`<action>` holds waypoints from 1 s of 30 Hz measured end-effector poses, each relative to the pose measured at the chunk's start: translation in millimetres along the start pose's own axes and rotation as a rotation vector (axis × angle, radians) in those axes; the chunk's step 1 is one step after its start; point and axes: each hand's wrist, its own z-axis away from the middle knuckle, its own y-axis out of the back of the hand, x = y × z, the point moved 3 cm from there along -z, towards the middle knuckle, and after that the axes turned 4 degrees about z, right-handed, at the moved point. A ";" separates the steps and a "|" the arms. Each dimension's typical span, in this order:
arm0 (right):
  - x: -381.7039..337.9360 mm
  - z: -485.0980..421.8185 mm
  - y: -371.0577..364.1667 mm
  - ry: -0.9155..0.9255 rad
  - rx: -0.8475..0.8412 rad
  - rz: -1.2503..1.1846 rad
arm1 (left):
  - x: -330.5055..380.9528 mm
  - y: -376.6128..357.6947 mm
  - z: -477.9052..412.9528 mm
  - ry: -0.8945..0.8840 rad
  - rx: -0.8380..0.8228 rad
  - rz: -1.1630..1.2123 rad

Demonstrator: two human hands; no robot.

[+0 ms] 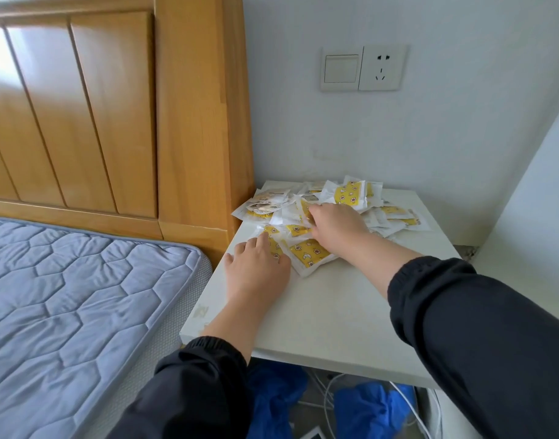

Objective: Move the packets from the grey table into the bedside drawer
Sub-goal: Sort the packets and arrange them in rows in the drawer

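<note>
The packets (pixel 310 255) crowd the tabletop's (pixel 351 312) far edge; we see no drawer. Our left hand (pixel 256 270) lies flat on them; right hand's (pixel 335 226) grip unclear.

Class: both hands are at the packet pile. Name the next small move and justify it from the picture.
Probably draw both hands together to scoop a bunch: the left hand and right hand rest on packets scattered on the table, none lifted.

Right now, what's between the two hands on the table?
Head view: a yellow-and-white packet lies flat on the table between the left hand and the right hand, at the near edge of the packet pile.
</note>
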 end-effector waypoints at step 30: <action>4.0 159.3 25.4 0.150 0.451 -0.419 | 12.7 17.3 57.0 0.146 -0.191 0.904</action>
